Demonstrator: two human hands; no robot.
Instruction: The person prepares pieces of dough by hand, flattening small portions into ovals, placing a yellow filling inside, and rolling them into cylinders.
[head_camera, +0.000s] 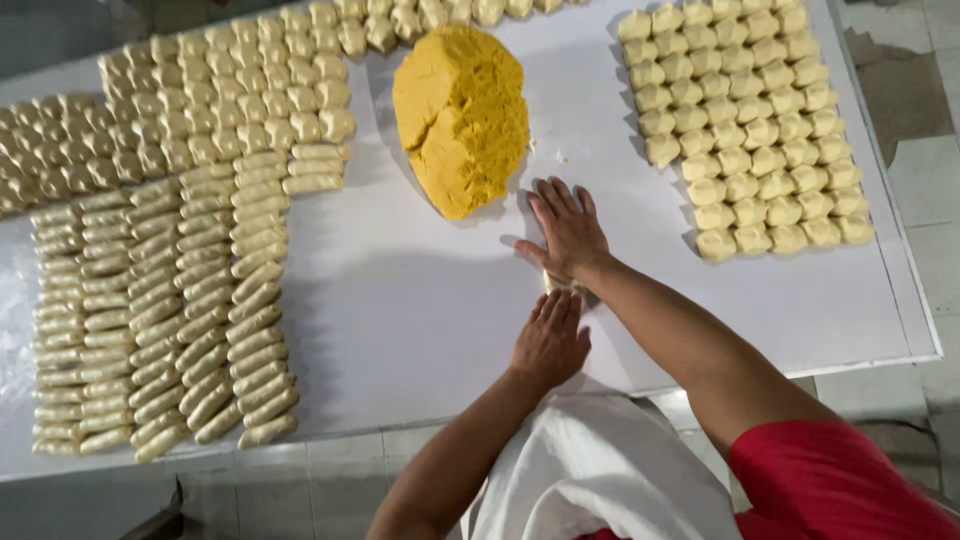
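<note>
My right hand (568, 230) lies flat, fingers together, on the white table (420, 300), just below a large yellow mound of dough (462, 115). A small pale piece of dough (562, 286) shows under its heel. My left hand (549, 340) is also flat, directly behind the right one, pressing on the same piece. Neither hand grips anything; both palms face down.
Rows of pale rolled dough logs (160, 320) fill the left side. Square dough pieces (750, 130) are packed in a block at the right, and more (220, 100) run along the top left. The table's front edge (400, 435) meets a tiled floor. A white apron (590, 470) hangs below.
</note>
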